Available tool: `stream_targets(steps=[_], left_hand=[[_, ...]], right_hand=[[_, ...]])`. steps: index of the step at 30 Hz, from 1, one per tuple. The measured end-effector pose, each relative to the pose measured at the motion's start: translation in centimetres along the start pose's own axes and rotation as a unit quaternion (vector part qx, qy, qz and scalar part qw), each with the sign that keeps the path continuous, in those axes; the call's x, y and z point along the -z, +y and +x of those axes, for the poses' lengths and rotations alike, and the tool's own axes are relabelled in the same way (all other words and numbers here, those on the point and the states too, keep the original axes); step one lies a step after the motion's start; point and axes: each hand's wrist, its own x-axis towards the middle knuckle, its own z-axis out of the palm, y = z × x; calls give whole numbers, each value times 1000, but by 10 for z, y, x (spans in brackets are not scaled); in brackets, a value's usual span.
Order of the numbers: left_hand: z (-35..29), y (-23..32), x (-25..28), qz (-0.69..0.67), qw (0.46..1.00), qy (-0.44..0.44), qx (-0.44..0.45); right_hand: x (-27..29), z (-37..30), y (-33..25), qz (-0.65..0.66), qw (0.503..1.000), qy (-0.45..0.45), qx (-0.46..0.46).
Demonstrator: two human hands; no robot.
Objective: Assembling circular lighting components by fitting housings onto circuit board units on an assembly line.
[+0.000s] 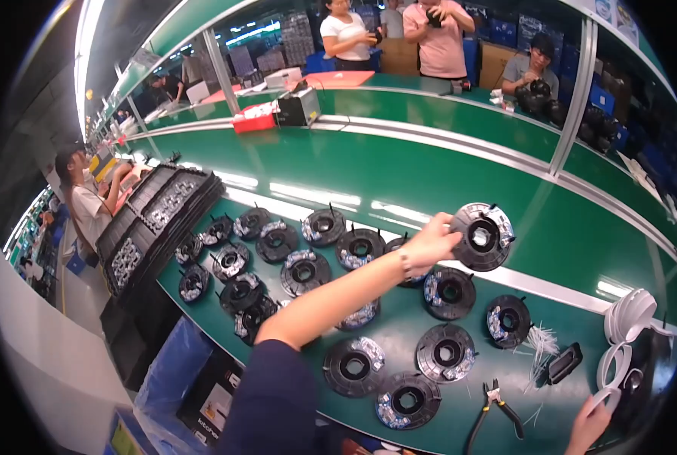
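Note:
My left arm reaches across the bench, and my left hand (431, 244) grips the rim of a round black plastic base (484, 254) with a circuit board on it. The base is held raised above the far edge of the green bench. At the lower right, my right hand (589, 426) is closed around a white plastic ring (606, 397). Close to that hand are another white ring (614, 367) and a stack of white rings (631, 315). Below the raised base lie similar bases, among them one black base (450, 293) and another (508, 321).
Yellow-and-black cutting pliers (493, 413), white cable ties (537, 349) and a black plastic part (564, 364) lie on the right. Several more bases cover the bench's left. Black trays (156, 220) stand at its left end. A green conveyor (399, 163) runs beyond; people work across it.

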Motion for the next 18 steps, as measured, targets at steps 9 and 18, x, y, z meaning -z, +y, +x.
stream_targets(steps=[9,18], left_hand=[[-140,-19,32,-147,986,68,-27],[-144,-26,37,-212,964,89,-130]], right_hand=[[10,-19,-51,-118,978,-170,-36],[-12,-33,42,51,976,-212,12]])
